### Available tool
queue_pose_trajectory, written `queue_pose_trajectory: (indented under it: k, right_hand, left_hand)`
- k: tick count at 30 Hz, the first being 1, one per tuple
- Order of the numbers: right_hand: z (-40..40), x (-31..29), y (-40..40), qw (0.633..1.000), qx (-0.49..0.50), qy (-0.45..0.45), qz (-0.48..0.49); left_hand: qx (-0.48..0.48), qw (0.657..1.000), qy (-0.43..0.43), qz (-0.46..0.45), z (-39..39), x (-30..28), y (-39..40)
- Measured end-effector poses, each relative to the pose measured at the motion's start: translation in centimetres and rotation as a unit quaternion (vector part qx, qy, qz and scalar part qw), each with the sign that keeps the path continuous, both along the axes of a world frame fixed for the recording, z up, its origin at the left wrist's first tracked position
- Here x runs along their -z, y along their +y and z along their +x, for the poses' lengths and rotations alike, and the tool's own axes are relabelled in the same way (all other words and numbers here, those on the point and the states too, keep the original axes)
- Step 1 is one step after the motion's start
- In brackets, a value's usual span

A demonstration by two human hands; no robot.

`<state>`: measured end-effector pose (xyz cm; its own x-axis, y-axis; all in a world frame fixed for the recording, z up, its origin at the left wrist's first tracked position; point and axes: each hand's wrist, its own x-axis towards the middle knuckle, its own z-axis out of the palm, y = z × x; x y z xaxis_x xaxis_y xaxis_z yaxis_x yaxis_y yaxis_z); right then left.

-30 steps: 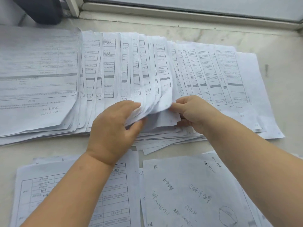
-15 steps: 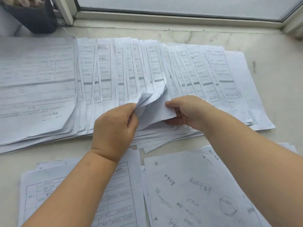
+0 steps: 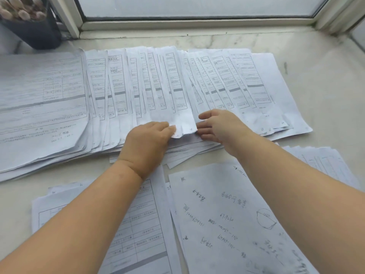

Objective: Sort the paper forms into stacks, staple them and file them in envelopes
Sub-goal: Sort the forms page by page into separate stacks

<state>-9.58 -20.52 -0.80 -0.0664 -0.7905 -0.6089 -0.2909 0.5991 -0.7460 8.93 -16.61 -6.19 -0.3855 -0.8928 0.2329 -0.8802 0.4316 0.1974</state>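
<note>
On the marble sill (image 3: 325, 80), forms (image 3: 177, 86) fanned lengthwise toward the window; left hand (image 3: 147, 143) pinches one, right hand (image 3: 219, 125) relaxed.

Two bare forearms reach in from the near edge of the frame, one from the near left and one from the near right. No sleeve, cuff, watch, bracelet or glove shows on either arm up to the frame edge. The left hand (image 3: 147, 142) and the right hand (image 3: 222, 126) are likewise uncovered, and no ring can be seen on the fingers in view. The wrists are broad and the hands full. The fingernails that show look short and plain. Nothing more of the person appears.
</note>
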Motion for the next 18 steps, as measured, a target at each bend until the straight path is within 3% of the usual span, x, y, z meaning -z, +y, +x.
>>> queue_pose_trajectory:
  k: [6, 10, 14, 18]
  right_hand:
    - [-2.4, -0.8, 4.6, 0.983, 0.035, 0.077, -0.160]
    - [-4.1, -2.3, 10.7, 0.974, 0.001, 0.104, -0.204]
    - [-5.0, -3.0, 19.0, 0.974, -0.093, 0.101, -0.178]
    - [-5.0, -1.9, 26.7, 0.976, -0.190, 0.080, -0.070]
  left_hand:
    - [-0.061, 0.982, -0.119, 0.132, -1.7, -1.5, 0.5]
    - [-0.049, 0.959, -0.175, 0.220, -2.2, -3.9, 2.0]
    - [-0.072, 0.986, 0.032, 0.147, -2.2, -5.6, 10.0]
    - [-0.137, 0.972, 0.158, 0.107, -1.2, -5.1, 23.5]
